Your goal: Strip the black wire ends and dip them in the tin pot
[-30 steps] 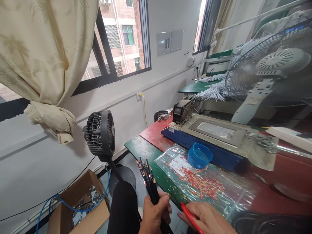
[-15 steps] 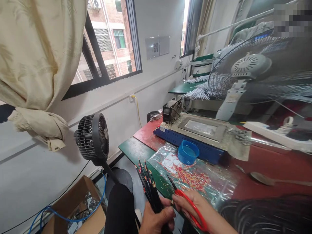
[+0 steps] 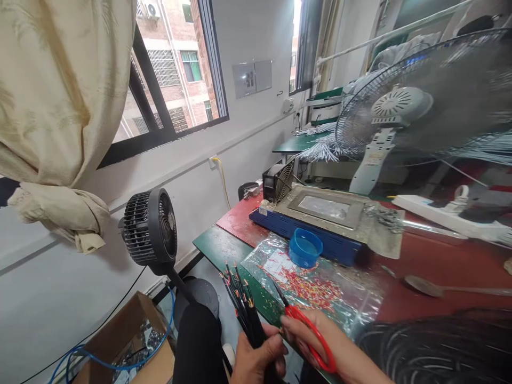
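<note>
Where the long counter [image 3: 224, 248] in green and red runs under the window wall, a big grey pedestal fan with a wire cage [image 3: 404, 101] stands at its far right edge and a flat blue-and-grey heating machine [image 3: 320, 216] sits toward the far side. Beside that machine's near edge lies a clear plastic bag strewn with small red and yellow bits [image 3: 316, 290], with a round blue plastic cup [image 3: 305, 248] resting on it. Off the counter's left end, a small black floor fan [image 3: 149, 226] stands on the floor beside an open brown cardboard box [image 3: 136, 346].

Just past the counter's near left corner, the left hand [image 3: 256, 360] is closed in a fist around a bundle of thin black wires with coloured tips [image 3: 242, 304], gripping it low so the tips fan upward. The right hand [image 3: 320, 341] has fingers through the red-handled scissors [image 3: 308, 330], blades parted slightly and pointing at the bundle.

Such wires look light and springy, likely to splay; a firm grip close below the tips would keep them steady.
</note>
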### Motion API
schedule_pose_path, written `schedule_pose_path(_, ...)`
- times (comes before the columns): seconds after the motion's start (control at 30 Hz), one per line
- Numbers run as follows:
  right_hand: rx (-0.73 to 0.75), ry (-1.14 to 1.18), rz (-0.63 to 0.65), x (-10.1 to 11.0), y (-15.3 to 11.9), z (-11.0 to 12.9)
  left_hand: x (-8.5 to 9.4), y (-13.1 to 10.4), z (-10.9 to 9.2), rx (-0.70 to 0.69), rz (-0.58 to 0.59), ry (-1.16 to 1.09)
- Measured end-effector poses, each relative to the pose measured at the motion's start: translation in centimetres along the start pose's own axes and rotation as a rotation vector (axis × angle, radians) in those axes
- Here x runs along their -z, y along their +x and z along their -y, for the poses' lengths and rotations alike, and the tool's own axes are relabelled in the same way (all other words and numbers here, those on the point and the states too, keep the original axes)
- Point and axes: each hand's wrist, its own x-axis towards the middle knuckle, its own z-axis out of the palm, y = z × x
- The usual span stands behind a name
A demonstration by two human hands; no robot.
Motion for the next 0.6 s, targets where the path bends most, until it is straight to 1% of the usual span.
schedule_pose_path(0.07,-0.041,0.054,-0.054,0.02,-0.10,0.27,0.05,-0.02,-0.15,0.009,0.044,0.010)
schedule_pose_path(0.1,-0.044,0.069,-0.059,0.02,-0.16,0.43,0.09,-0.01,-0.21,0.009,0.071,0.014)
schedule_pose_path(0.23,-0.017,0.072,0.022,-0.03,-0.39,0.83,0.38,0.12,-0.13,0.006,0.159,0.020)
schedule_pose_path(0.3,-0.026,0.075,0.039,-0.01,-0.46,0.76,0.51,0.18,0.04,0.001,0.178,0.014)
schedule_pose_path(0.47,-0.109,0.127,0.029,0.00,-0.60,0.44,0.53,0.14,0.43,-0.019,0.193,-0.040)
schedule_pose_path(0.6,-0.118,0.088,0.029,-0.17,-0.58,0.48,0.55,0.19,0.59,-0.022,0.220,-0.047)
